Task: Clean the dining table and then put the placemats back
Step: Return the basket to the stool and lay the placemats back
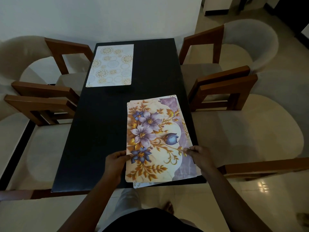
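A stack of placemats lies on the near right part of the black dining table [100,131]. The top one is a floral placemat [157,136] with purple and blue flowers and gold leaves. Edges of other mats show under it at the near end [142,185] and far end. My left hand [115,160] pinches the floral mat's left edge. My right hand [199,154] pinches its right edge. A white placemat with gold circles [111,66] lies flat at the table's far left.
Wooden chairs with pale cushions flank the table: two on the left [43,104] and two on the right [234,91]. A white wall [100,17] stands behind the far end. Glossy floor tiles [260,195] show at right.
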### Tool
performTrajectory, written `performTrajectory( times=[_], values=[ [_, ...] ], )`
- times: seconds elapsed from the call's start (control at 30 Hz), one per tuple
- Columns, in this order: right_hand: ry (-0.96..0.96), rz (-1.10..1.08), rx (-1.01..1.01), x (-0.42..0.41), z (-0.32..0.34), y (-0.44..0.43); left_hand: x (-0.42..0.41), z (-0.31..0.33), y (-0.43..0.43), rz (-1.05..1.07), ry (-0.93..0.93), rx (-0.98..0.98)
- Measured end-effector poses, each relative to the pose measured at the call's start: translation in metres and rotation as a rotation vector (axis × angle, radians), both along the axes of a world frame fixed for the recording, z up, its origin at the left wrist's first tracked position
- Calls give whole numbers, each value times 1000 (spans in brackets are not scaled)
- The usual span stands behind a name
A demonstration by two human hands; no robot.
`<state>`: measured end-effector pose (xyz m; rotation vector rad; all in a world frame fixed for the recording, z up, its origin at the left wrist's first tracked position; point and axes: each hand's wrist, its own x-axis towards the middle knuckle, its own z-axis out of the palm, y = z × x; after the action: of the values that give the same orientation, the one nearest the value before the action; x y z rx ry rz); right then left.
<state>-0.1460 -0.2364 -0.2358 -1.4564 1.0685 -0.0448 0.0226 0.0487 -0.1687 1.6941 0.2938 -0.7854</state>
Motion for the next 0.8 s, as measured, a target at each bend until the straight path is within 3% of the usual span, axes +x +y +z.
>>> performTrajectory(
  times=[0.2, 0.4, 0.8],
  values=[
    [-79, 6, -61, 0, 4, -3, 5, 0, -4, 18, -89, 15],
    [-164, -18, 163, 13, 7, -7, 38, 3, -12, 82, -95, -40],
    [-178, -102, 44, 101, 20, -36, 166, -1, -55, -29, -76, -166]
  ],
)
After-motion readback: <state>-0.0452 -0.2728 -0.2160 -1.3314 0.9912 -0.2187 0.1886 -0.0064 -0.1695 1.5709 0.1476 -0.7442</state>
